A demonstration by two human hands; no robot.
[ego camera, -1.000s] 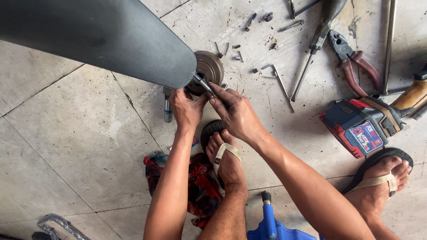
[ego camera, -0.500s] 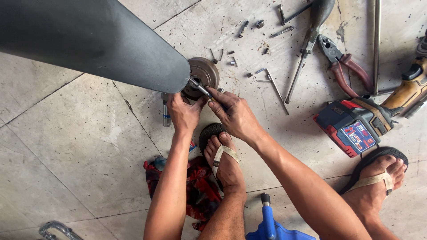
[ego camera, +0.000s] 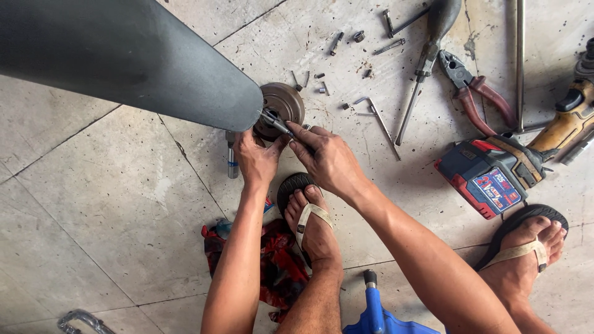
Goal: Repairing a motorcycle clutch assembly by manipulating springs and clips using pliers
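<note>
A round metal hub (ego camera: pixel 283 106) lies on the concrete floor at the end of a long dark grey blade (ego camera: pixel 124 59). My right hand (ego camera: pixel 328 158) grips a slim dark tool (ego camera: pixel 277 122) whose tip points into the hub's near side. My left hand (ego camera: pixel 257 159) presses against the hub's lower edge beside the blade, fingers curled, thumb next to the tool. My foot in a sandal (ego camera: pixel 309 216) rests just below both hands.
Loose screws and bolts (ego camera: pixel 337 42) lie beyond the hub, with an angled hex key (ego camera: pixel 380 117), a long screwdriver (ego camera: pixel 427 55), red-handled pliers (ego camera: pixel 476 93) and a cordless drill with battery (ego camera: pixel 507 167) to the right. A red cloth (ego camera: pixel 278 266) lies near my leg. A small socket bit (ego camera: pixel 232 158) sits at left.
The view has shifted a little, so the tools sit lower and further left in frame. Both hands stay at the hub with the tool in the same place.
</note>
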